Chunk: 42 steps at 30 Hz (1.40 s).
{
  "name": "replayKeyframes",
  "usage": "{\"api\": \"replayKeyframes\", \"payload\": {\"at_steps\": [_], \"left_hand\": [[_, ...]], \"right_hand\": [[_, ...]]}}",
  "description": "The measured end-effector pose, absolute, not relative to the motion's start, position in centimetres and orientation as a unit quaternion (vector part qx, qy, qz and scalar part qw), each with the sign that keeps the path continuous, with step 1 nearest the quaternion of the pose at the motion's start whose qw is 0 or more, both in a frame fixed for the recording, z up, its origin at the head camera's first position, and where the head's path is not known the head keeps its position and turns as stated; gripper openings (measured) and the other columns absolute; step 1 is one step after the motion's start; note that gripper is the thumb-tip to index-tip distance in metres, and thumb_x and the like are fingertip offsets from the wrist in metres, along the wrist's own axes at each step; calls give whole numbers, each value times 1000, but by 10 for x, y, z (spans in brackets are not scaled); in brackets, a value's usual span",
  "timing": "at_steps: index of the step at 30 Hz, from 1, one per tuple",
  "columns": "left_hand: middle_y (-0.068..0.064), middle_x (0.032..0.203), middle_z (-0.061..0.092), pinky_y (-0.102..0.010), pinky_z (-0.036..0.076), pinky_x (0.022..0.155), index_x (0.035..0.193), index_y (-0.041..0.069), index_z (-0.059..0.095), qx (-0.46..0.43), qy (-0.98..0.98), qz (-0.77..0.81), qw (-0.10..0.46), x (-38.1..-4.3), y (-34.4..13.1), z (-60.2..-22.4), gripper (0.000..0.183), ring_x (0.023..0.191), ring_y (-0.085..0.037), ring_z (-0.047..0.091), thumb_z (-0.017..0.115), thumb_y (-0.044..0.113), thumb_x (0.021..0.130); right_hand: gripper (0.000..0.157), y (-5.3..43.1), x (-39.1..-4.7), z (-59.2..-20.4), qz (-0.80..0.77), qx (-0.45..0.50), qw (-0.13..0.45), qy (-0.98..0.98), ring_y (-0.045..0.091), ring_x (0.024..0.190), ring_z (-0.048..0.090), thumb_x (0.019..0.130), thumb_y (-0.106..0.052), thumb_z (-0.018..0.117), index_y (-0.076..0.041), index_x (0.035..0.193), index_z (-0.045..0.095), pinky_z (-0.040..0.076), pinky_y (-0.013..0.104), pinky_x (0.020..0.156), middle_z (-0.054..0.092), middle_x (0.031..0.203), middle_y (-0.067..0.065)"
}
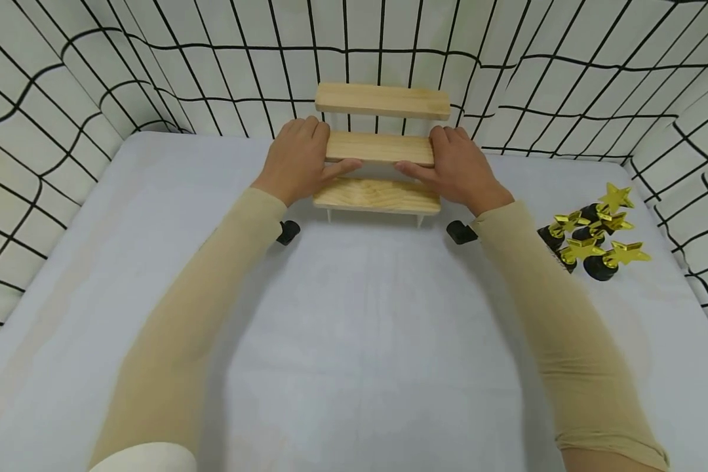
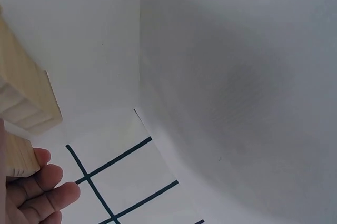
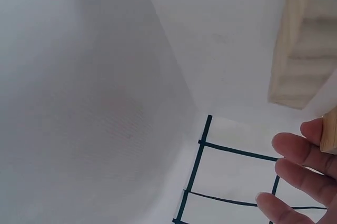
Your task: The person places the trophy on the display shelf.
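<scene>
A three-tier wooden display stand (image 1: 381, 149) stands at the far side of the white surface, its pale boards rising in steps toward the back. The left hand (image 1: 297, 157) grips the left end of the middle board, its thumb lying along the front edge. At the opposite end, the right hand (image 1: 461, 165) holds the same board in a matching way. Wooden board ends (image 2: 31, 90) show in the left wrist view, with the left fingers (image 2: 50, 197) against one. Right fingers (image 3: 303, 155) touch a board end at the right wrist view's edge.
Several gold star trophies (image 1: 602, 229) with black bases are clustered to the right, beside the right sleeve. Black wire grid panels (image 1: 362, 50) border the back and both sides. Small black wrist-worn pieces (image 1: 461, 232) hang below the wrists.
</scene>
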<state>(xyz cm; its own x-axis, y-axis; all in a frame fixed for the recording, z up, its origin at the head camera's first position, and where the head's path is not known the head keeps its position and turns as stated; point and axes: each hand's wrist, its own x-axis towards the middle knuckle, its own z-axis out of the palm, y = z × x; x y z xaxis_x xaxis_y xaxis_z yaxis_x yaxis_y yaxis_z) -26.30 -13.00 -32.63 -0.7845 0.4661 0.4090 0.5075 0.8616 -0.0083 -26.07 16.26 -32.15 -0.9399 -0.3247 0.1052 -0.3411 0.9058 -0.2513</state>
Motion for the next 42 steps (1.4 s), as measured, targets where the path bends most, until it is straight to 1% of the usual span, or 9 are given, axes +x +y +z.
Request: {"api": "replayKeyframes", "payload": {"at_steps": [4,7,10,14,17,21,26,33,42], "left_hand": [[-23,93,61,-48,48,90,105,-11,59,-255,-946,-40,197,-262,-131,-328,79,87,-38,57,65,67,91],[-23,91,61,-48,48,87,104,-10,60,-255,-943,-35,210,-262,-131,-329,78,85,-38,56,68,66,90],[-22,90,61,-47,49,86,102,-10,60,-257,-940,-32,221,-262,-131,-330,78,84,-37,57,69,66,89],[-22,90,62,-47,49,86,101,-9,61,-255,-940,-31,226,-261,-131,-329,80,84,-37,57,66,69,89],[-22,91,62,-47,49,88,102,-9,61,-250,-942,-26,222,-259,-131,-327,81,85,-36,57,62,71,90],[-21,93,63,-47,49,92,104,-8,61,-245,-948,-17,204,-257,-131,-325,82,88,-36,58,60,73,91],[-21,94,64,-47,50,92,104,-7,62,-243,-952,-6,188,-255,-132,-323,84,89,-36,60,56,75,92],[-21,97,64,-47,49,99,106,-7,61,-243,-953,-6,183,-250,-131,-323,84,93,-36,60,55,76,92],[-22,104,66,-48,47,108,108,-7,62,-237,-954,2,185,-241,-130,-321,86,104,-38,62,54,77,92]], "right_hand": [[79,161,-260,-327,143,165,32,-975,35,104,52,93,-73,55,2,115,50,49,51,89,60,108,19],[76,161,-261,-328,143,164,48,-975,36,102,53,93,-71,58,2,114,50,49,51,88,60,106,19],[77,160,-261,-328,137,163,52,-976,35,102,53,94,-72,57,2,114,50,49,50,89,60,106,19],[77,160,-260,-327,111,173,66,-976,37,99,53,94,-71,56,4,111,51,47,49,92,61,103,20],[76,159,-258,-325,94,180,74,-976,37,98,53,95,-70,57,5,108,52,46,49,93,60,100,20],[78,159,-255,-322,66,188,77,-977,38,100,56,95,-72,54,5,108,53,46,48,96,61,100,20],[81,159,-253,-321,37,204,92,-974,39,101,59,95,-74,53,6,108,55,46,48,96,62,97,21],[81,161,-249,-322,27,212,104,-971,39,94,59,94,-74,54,6,106,55,47,48,93,62,94,20],[76,163,-242,-321,20,240,150,-959,38,86,58,93,-70,60,6,100,56,47,46,86,60,85,19]]}}
